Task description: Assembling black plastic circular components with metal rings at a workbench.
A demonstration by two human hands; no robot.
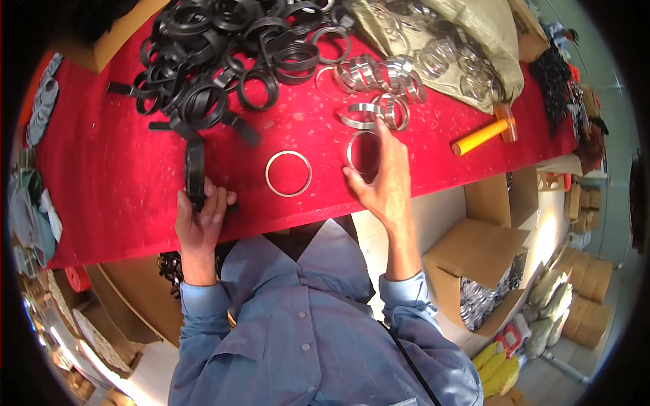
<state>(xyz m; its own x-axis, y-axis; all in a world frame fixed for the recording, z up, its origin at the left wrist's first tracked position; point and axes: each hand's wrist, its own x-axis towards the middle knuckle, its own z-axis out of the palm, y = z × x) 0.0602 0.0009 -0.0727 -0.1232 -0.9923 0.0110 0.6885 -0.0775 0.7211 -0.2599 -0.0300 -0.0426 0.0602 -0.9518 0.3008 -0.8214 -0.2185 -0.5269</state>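
My left hand [203, 220] is closed around a black ring-shaped part [194, 168], held on edge above the near left of the table. My right hand [389, 179] has its thumb and fingers about the rim of a shiny metal ring [349, 153], which looks gripped close to the tabletop. Between my hands a thin, pale metal ring [267, 174] lies flat on the red cloth [318, 193]. Just beyond my right fingertips are loose metal rings [362, 108].
Many black rings with tabs [203, 105] are heaped at the far left. A pale sack [508, 68] of metal rings lies at the far right, near a yellow-handled hammer [479, 137]. An open cardboard box [474, 247] stands below the table's right edge.
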